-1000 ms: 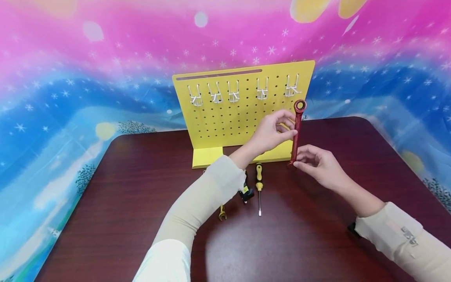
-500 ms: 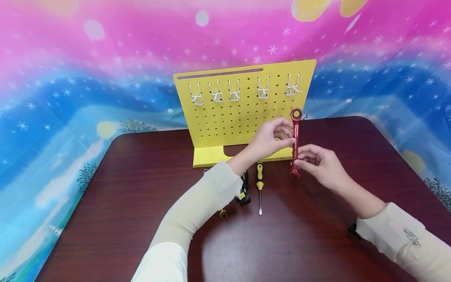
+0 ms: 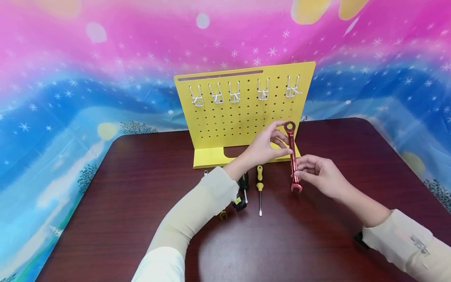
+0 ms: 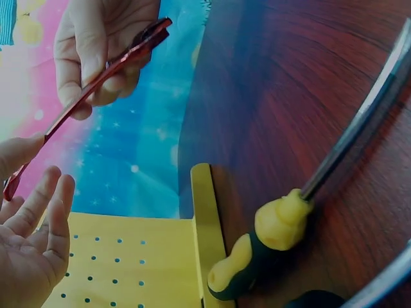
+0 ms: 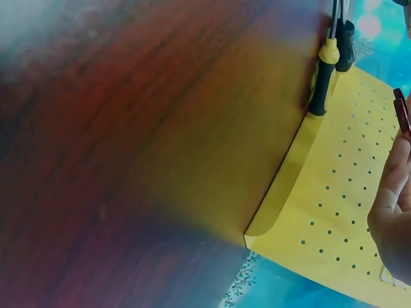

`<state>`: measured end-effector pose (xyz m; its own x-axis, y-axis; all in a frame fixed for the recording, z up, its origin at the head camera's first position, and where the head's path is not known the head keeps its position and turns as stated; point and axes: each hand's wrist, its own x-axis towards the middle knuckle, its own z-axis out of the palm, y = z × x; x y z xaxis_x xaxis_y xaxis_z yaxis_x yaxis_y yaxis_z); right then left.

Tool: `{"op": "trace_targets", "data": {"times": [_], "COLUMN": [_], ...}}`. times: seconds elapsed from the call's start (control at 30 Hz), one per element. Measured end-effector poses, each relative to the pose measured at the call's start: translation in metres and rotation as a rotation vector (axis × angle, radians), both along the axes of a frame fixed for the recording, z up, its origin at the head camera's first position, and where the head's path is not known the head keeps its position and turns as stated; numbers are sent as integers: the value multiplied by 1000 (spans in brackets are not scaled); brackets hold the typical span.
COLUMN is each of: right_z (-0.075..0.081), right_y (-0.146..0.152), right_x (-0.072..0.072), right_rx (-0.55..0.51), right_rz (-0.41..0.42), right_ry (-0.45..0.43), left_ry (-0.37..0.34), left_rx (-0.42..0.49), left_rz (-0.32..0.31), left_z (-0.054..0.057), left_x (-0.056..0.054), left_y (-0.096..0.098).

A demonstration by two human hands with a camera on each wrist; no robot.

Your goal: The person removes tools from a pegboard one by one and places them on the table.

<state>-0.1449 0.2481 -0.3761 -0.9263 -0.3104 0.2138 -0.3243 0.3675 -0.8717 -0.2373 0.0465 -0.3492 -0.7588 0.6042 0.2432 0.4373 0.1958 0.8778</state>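
Observation:
A red combination wrench is held up nearly upright in front of the pegboard's right side, ring end on top and open end below. My left hand pinches its upper part between thumb and index finger, the other fingers loosely bent. Lower on the shaft, my right hand grips it between thumb and bent fingers. In the left wrist view the wrench slants between both hands. The right wrist view catches only a short piece of the wrench and part of my right hand at its edge.
A yellow pegboard with several white hooks stands at the back of the dark wooden table. Before it lie a yellow-and-black screwdriver, a black-handled screwdriver, a black tool and a yellow wrench, partly under my left sleeve.
Both hands have lowered the red wrench and brought it slightly left. Its open end now shows clearly below my right hand, which grips higher up the shaft than before.

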Motion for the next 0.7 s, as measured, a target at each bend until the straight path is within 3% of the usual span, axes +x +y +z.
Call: {"op": "trace_targets", "data": {"times": [0.23, 0.4, 0.7], "right_z": [-3, -5, -13], "right_y": [0, -1, 4], "right_x": [4, 7, 15], "right_rx": [-7, 52, 89], "right_rz": [29, 30, 110], "right_ry": [-55, -125, -193], "left_ry": [19, -2, -7], "left_rx": [2, -20, -110], "left_rz": [-16, -12, -17], "left_z": [-5, -12, -23], "left_x": [1, 2, 2], "left_y": [-3, -6, -6]}}
